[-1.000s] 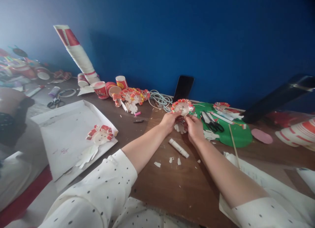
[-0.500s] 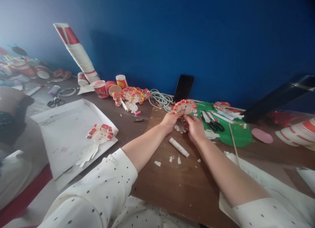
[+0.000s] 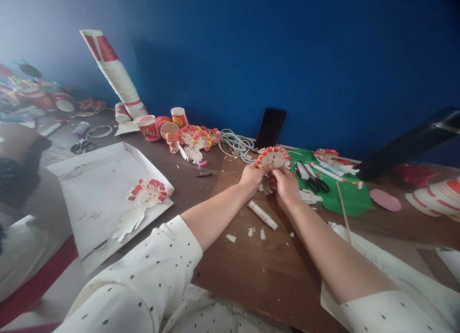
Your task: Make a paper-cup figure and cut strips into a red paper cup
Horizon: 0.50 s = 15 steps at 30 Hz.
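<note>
The paper face (image 3: 272, 160), ringed with red-and-white curls, is held up beyond the white tube (image 3: 262, 215), slightly farther right of it than a second ago, its drawn marks clearer of the thumb. The left hand (image 3: 252, 176) pinches its lower left, thumb in front, other fingers hidden behind; the right hand (image 3: 287, 185) has its fingertips drawn together on the bottom edge. Paper scraps (image 3: 262, 234) lie just nearer than the tube, the green sheet (image 3: 347, 202) to its right, the phone (image 3: 271, 127) well beyond.
</note>
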Available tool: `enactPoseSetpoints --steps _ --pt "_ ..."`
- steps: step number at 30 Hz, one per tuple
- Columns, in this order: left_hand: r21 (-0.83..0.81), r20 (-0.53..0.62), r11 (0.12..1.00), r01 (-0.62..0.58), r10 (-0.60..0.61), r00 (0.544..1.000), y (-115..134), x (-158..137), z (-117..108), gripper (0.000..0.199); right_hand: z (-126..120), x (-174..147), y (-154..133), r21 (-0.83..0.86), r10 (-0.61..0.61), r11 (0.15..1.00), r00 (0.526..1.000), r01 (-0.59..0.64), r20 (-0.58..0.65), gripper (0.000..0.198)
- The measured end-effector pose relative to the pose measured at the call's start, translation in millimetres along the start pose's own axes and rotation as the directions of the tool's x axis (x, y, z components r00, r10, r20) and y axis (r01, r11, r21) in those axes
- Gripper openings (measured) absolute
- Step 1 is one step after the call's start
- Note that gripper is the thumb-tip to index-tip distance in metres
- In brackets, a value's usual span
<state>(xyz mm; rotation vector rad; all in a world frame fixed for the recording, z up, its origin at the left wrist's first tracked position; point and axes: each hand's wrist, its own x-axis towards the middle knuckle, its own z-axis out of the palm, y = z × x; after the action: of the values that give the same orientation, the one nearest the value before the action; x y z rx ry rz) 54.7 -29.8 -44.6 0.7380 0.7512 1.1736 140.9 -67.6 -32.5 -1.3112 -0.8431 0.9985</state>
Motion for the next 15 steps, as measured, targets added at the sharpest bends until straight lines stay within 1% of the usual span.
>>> enactPoseSetpoints --steps 5,7,11,15 --pt "-0.027 -0.005 0.999 0.030 -0.030 1.000 1.9 -3.7 3.1 0.025 -1.5 3.8 4.9 -0.050 -0.016 0.999 1.000 0.016 0.002 0.018" --pt "-0.071 -0.011 0.996 0.047 -0.047 0.999 4.2 -3.3 4.0 0.024 -1.8 3.8 7.0 -0.054 -0.032 0.998 0.999 0.032 0.015 0.020" --pt "-0.173 -0.035 0.981 0.085 -0.092 0.995 9.6 0.3 4.6 0.018 -2.0 3.3 9.3 -0.070 -0.046 0.996 0.998 0.049 0.042 0.024" --pt "-0.183 -0.056 0.979 0.085 -0.096 0.994 10.2 4.3 2.8 0.012 -2.7 5.8 9.6 -0.093 -0.046 0.994 0.995 0.054 0.084 0.031"
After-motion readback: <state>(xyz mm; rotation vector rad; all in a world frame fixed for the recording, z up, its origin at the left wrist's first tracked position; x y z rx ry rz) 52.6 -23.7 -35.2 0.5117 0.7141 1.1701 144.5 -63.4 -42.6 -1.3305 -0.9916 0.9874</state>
